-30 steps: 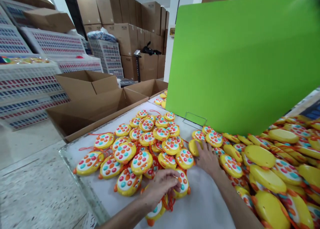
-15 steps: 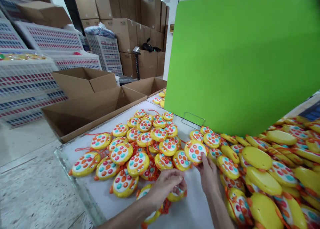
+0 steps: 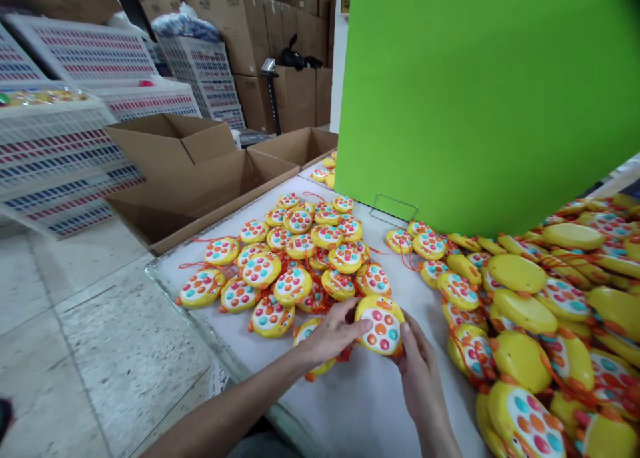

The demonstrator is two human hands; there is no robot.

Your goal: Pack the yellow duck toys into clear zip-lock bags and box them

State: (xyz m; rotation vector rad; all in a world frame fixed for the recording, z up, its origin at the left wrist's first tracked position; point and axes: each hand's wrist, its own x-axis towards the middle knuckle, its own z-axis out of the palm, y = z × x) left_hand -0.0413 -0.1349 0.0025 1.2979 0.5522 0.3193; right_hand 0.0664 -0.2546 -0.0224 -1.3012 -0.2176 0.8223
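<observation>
A yellow duck-shaped toy point(image 3: 381, 326) with a white face and red, orange and teal round buttons is held between both hands, above the table's front part. My left hand point(image 3: 340, 331) grips its left edge, thumb on the white face. My right hand point(image 3: 416, 351) holds the right edge, its fingers partly hidden behind the toy. Just left of the hands, a pile of similar duck toys point(image 3: 293, 285) lies mostly button side up, with red cords among them. Another duck toy lies partly hidden under my left forearm.
A larger heap of duck toys point(image 3: 525, 311) covers the right side, some showing plain yellow backs. A green board point(image 3: 475, 98) stands behind, near a wire stand point(image 3: 395, 208). Open cardboard boxes point(image 3: 200, 205) sit beyond the table's point(image 3: 370, 405) left edge, with white crates point(image 3: 55, 151) farther off.
The duck toy has come nearer, from my right hand alone to both hands. My left hand has moved up and closed on its left edge. The view has tilted down.
</observation>
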